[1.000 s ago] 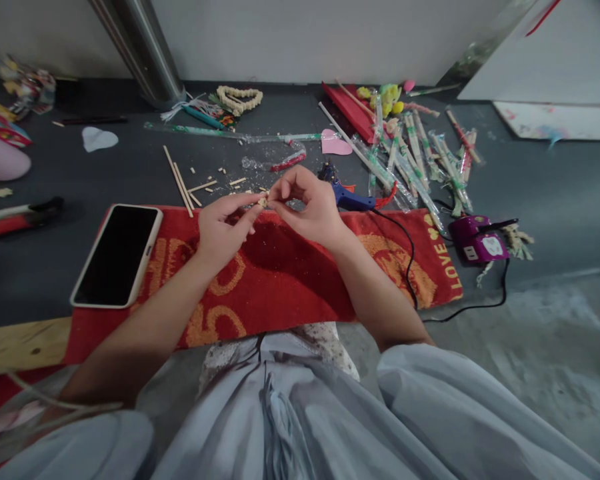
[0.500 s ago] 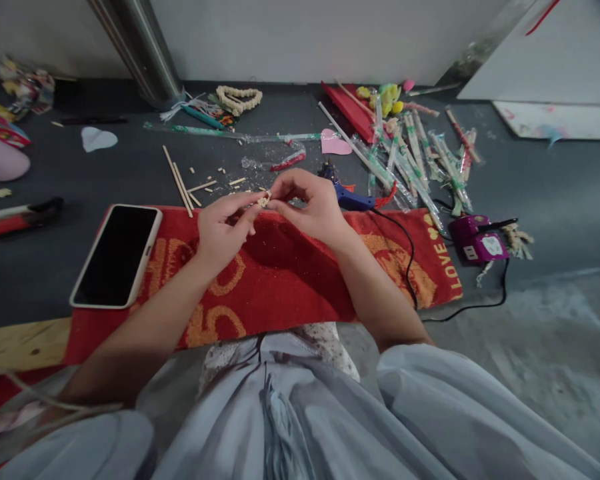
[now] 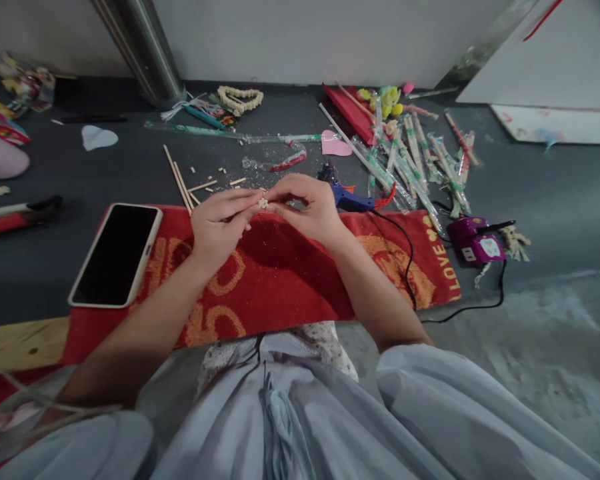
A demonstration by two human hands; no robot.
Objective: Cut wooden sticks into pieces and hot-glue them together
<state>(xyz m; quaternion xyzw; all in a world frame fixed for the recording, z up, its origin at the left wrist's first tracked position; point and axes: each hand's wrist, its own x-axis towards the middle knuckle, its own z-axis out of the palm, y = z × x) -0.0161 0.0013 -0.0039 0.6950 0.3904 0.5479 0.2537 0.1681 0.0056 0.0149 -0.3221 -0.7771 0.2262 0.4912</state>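
Between the fingertips of both hands is a small cream-coloured piece, flower-like in outline (image 3: 263,203); its size hides how it is made. My left hand (image 3: 223,223) pinches it from the left, and my right hand (image 3: 307,205) pinches it from the right. Both hands hover over the far edge of a red towel (image 3: 290,287) with orange lettering. Just beyond them on the dark table lie thin wooden sticks (image 3: 179,179) and short cut bits of stick. A blue glue gun (image 3: 353,199) lies close to the right of my right hand.
A phone (image 3: 116,257) lies on the towel's left end, with red-handled pliers (image 3: 17,217) farther left. Wrapped sticks (image 3: 447,163) pile up at the back right. A purple box (image 3: 477,241) with a black cord sits right. A cream heart-shaped frame (image 3: 240,100) lies behind.
The small piece has turned, so its flower-like face now shows. My left hand has shifted slightly left, and its fingers lie straighter. The things on the table stay where they were.
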